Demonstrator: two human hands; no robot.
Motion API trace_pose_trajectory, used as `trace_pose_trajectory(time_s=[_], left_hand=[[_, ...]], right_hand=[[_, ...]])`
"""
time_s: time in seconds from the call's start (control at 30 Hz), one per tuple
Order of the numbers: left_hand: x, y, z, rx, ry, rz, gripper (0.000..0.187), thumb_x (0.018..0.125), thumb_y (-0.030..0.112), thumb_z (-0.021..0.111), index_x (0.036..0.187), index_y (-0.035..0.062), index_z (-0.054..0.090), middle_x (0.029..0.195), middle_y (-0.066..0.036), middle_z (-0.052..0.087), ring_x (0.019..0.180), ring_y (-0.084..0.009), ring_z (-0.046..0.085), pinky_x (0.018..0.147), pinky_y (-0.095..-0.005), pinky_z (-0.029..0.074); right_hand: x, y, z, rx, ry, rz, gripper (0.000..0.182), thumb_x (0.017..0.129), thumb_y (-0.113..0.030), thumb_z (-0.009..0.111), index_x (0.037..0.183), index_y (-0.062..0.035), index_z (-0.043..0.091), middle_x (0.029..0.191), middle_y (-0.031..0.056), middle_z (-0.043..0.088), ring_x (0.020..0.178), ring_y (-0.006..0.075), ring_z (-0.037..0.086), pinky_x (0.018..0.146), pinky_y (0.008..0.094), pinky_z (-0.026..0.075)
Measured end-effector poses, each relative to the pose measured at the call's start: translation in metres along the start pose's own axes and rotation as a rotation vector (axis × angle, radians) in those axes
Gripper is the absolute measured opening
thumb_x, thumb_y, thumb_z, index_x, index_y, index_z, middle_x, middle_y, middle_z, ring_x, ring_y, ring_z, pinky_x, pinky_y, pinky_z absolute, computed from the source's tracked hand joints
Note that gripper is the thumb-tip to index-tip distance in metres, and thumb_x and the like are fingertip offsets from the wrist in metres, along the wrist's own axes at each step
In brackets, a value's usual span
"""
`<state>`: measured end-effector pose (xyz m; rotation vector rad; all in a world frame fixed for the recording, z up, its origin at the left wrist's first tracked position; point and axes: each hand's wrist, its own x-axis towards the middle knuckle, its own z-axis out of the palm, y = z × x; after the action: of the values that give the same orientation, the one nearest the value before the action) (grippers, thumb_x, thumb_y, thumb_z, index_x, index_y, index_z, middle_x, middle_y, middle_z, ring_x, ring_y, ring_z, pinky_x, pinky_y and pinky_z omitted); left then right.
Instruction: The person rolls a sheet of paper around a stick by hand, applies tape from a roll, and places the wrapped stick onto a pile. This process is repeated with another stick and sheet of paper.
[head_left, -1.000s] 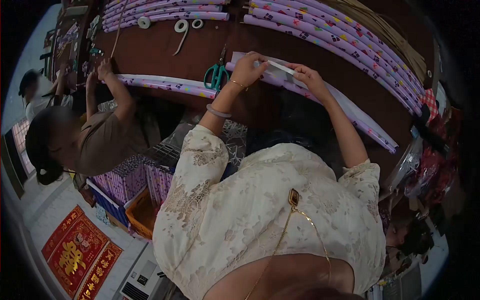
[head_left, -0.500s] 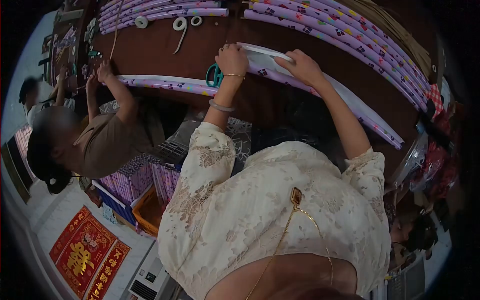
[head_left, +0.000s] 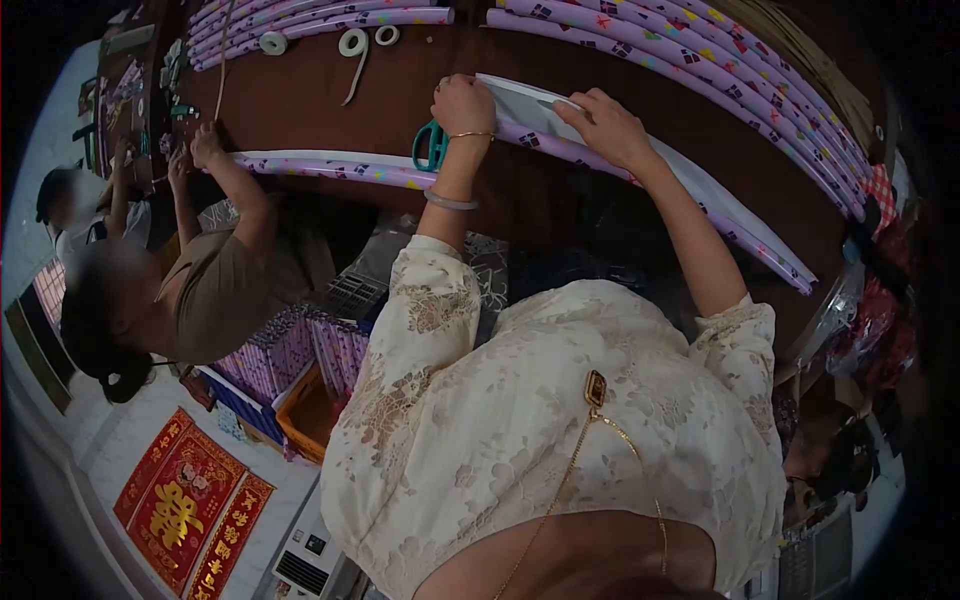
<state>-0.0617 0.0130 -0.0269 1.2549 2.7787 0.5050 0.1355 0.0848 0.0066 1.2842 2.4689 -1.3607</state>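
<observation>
A long purple sheet (head_left: 560, 148) with a printed pattern and a pale underside lies partly rolled along the near table edge. My left hand (head_left: 464, 104) is closed on its left end at the far edge. Farther right, my right hand (head_left: 606, 130) pinches the sheet's pale far edge, its fingertips partly hidden. Beside my left wrist are the teal handles of what look like scissors (head_left: 430, 147); their blades are out of sight. Another purple roll (head_left: 335, 170) extends left from there toward a co-worker's hands (head_left: 205, 148).
Several finished-looking purple rolls (head_left: 680, 75) lie along the back of the brown table (head_left: 290, 100). White tape rolls (head_left: 353, 42) sit at the back left, one with a loose tail. A co-worker (head_left: 215, 290) sits at my left, near an orange crate (head_left: 308, 410).
My right hand has shifted slightly at the sheet's edge, and the white strip at its fingertips no longer shows. My left hand keeps its place on the sheet's end.
</observation>
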Motion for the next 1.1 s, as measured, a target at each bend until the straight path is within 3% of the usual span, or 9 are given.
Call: trace_pose_trajectory(time_s=[0.27, 0.33, 0.73, 1.1], left_hand=[[0.007, -0.001, 0.005, -0.001, 0.008, -0.028, 0.019, 0.074, 0.02, 0.056, 0.075, 0.0023, 0.064, 0.086, -0.019, 0.059, 0.08, -0.034, 0.056, 0.072, -0.0418, 0.047], [0.007, 0.002, 0.002, 0.048, -0.058, -0.041, 0.02, 0.075, 0.019, 0.054, 0.076, 0.0001, 0.06, 0.088, -0.016, 0.057, 0.087, -0.0319, 0.055, 0.07, -0.0422, 0.047], [0.005, 0.008, 0.001, 0.139, -0.029, -0.028, 0.018, 0.074, 0.019, 0.058, 0.078, 0.0015, 0.059, 0.091, -0.013, 0.056, 0.089, -0.0303, 0.053, 0.068, -0.0414, 0.048], [0.006, 0.018, 0.008, 0.224, -0.024, -0.041, 0.017, 0.075, 0.016, 0.053, 0.083, 0.0013, 0.058, 0.096, -0.011, 0.055, 0.094, -0.0282, 0.053, 0.068, -0.0408, 0.049]], right_hand=[[0.0, 0.0, 0.007, 0.023, 0.029, -0.008, 0.051, 0.082, -0.055, 0.04, 0.108, -0.014, 0.057, 0.098, 0.008, 0.052, 0.091, 0.026, 0.054, 0.079, 0.0386, 0.043], [0.0, -0.001, 0.006, 0.033, 0.026, -0.01, 0.051, 0.082, -0.054, 0.041, 0.107, -0.0139, 0.058, 0.098, 0.0079, 0.052, 0.091, 0.0261, 0.054, 0.079, 0.0387, 0.043], [-0.001, -0.002, 0.008, 0.04, 0.07, -0.006, 0.051, 0.082, -0.055, 0.042, 0.103, -0.0124, 0.059, 0.095, 0.0077, 0.053, 0.089, 0.0262, 0.054, 0.076, 0.038, 0.044], [-0.008, 0.008, 0.006, 0.117, 0.182, 0.012, 0.049, 0.079, -0.053, 0.048, 0.086, -0.0068, 0.063, 0.089, 0.0098, 0.057, 0.081, 0.0276, 0.057, 0.071, 0.0376, 0.045]])
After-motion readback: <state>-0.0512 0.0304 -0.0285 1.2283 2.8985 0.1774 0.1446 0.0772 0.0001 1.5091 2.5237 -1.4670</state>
